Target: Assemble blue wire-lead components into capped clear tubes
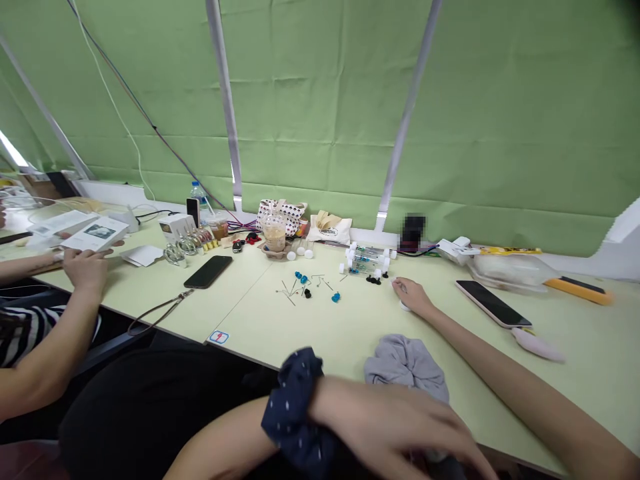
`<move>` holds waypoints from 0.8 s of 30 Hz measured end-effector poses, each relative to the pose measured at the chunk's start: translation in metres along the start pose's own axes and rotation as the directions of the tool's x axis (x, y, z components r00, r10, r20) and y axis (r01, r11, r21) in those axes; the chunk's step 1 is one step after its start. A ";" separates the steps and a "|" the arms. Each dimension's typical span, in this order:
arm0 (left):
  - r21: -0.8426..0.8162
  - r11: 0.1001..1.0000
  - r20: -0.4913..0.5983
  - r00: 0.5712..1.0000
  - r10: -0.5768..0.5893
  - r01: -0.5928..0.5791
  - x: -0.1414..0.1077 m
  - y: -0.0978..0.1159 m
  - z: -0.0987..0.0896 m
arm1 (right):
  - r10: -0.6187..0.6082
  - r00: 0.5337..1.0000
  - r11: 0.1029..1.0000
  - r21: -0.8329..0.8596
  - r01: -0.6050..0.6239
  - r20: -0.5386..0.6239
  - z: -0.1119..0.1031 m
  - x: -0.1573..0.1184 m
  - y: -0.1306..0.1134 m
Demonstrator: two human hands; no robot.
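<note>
My left hand [400, 420] is at the bottom, fingers stretched and apart, with a navy dotted scrunchie [295, 413] on its wrist. Just beyond it a grey scrunchie [407, 363] lies on the table. My right hand [411, 295] rests on the table with curled fingers; whatever they hold is too small to make out. A white round piece [405, 306] shows under that hand. To its left are small black parts [373, 280] and a clear assembly with white knobs [367, 259]. Blue parts [336, 297] and thin metal rods [289, 297] lie scattered farther left.
A phone [493, 303], a clear plastic container [510, 275] and an orange-cased item [577, 291] lie at right. A strapped phone [208, 272], drink cup [274, 237] and cloth pouch [330, 228] stand left and behind. Another person's hand [86, 270] holds a white box [95, 235].
</note>
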State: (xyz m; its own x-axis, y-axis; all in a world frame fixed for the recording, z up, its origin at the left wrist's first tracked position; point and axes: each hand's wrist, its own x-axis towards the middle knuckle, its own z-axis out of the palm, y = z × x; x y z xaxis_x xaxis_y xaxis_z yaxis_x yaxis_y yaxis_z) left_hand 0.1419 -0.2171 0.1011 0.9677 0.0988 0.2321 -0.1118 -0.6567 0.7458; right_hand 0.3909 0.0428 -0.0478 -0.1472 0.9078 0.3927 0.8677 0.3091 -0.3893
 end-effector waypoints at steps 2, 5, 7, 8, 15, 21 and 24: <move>0.073 0.993 -0.134 0.988 -0.079 0.089 -0.018 -0.020 -0.026 | -0.014 1.000 0.999 0.048 0.015 -0.012 0.005 -0.008 -0.014; 0.181 0.915 -0.424 0.868 -0.259 0.362 -0.055 -0.059 -0.059 | -0.045 0.998 0.991 0.128 0.050 -0.038 0.012 -0.015 -0.037; 0.176 0.825 -0.604 0.721 -0.340 0.537 -0.084 -0.084 -0.078 | -0.082 0.994 0.985 0.147 0.091 -0.069 0.015 -0.016 -0.052; 0.151 0.776 -0.663 0.645 -0.380 0.612 -0.098 -0.095 -0.086 | -0.098 0.991 0.985 0.134 0.109 -0.087 0.015 -0.016 -0.059; 0.034 0.449 -0.879 0.241 -0.411 0.893 -0.167 -0.151 -0.112 | -0.199 0.972 0.980 -0.020 0.198 -0.121 0.008 0.008 -0.123; 0.067 0.331 -0.876 0.214 -0.433 0.941 -0.175 -0.169 -0.111 | -0.229 0.929 0.973 0.059 0.222 0.289 0.031 0.028 -0.203; 0.059 0.290 -0.874 0.190 -0.448 0.955 -0.178 -0.174 -0.109 | -0.273 0.903 0.961 0.047 0.274 0.332 0.047 0.032 -0.233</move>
State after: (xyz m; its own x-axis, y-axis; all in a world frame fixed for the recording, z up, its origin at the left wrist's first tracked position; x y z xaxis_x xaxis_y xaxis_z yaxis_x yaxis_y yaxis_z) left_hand -0.0352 -0.0390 -0.0018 0.0360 0.9662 0.2552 0.9051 -0.1398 0.4015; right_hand 0.1616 0.0135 0.0162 -0.5278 0.8292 0.1841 0.7711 0.5587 -0.3055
